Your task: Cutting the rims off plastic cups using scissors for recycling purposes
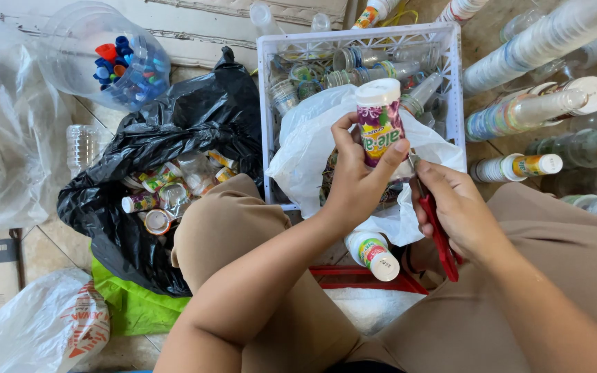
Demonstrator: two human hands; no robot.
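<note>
1. Over the near edge of a white plastic crate (265,103), a seated person's left hand (357,186) grips a small plastic cup (380,124) with a purple fruit label and white rim, thumb on one side, fingers wrapped round the other.
2. Just right of the cup, the right hand (461,211) is clenched around red-handled scissors (440,235); the blades meet the cup's lower edge, though the tips are hidden behind the left-hand fingers.
3. Draped over the crate's near side, beneath both hands, lies a white plastic bag (305,148).
4. Inside the crate, behind the held cup, stripped clear cups (374,69) are piled on their sides.
5. Below the crate, between the person's tan-clad knees, a second labelled cup (373,253) lies on its side beside a red frame (354,278).
6. Left of the crate, a black rubbish sack (174,131) gapes open, holding more labelled cups (153,197).
7. Further left of the crate, at the top corner, a clear tub (77,48) holds coloured bottle caps (126,65).
8. Right of the crate, long nested stacks of cups (526,110) lie on the tiled floor.
9. Well left of the crate, crumpled clear plastic bags (8,131) cover the floor, and a green bag (133,304) shows under the black sack.
</note>
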